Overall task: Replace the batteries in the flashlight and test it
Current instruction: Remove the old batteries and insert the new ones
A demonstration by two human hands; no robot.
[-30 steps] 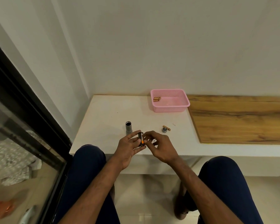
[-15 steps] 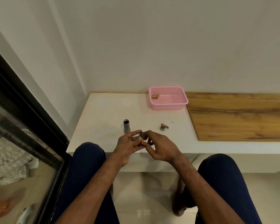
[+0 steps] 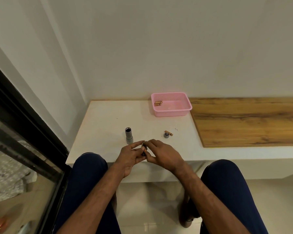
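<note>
A grey flashlight body (image 3: pixel 128 135) stands upright on the white counter (image 3: pixel 101 125), its open end up. Just in front of it, my left hand (image 3: pixel 131 157) holds a small dark battery holder (image 3: pixel 143 148) with orange showing in it. My right hand (image 3: pixel 162 153) pinches the same holder from the right side, fingers curled over it. The grey tail cap (image 3: pixel 166 135) sits on the counter to the right, with one loose copper-coloured battery (image 3: pixel 169 132) lying against it.
A pink basket (image 3: pixel 172 112) at the back of the counter holds several batteries (image 3: pixel 158 103) in its left corner. A wooden board (image 3: pixel 247 120) covers the counter's right part. A dark-framed glass door is at my left; my knees are below the counter edge.
Both hands stay together on the battery holder and have drifted slightly; the orange stripe shows less now. Flashlight body, cap and loose battery have not moved.
</note>
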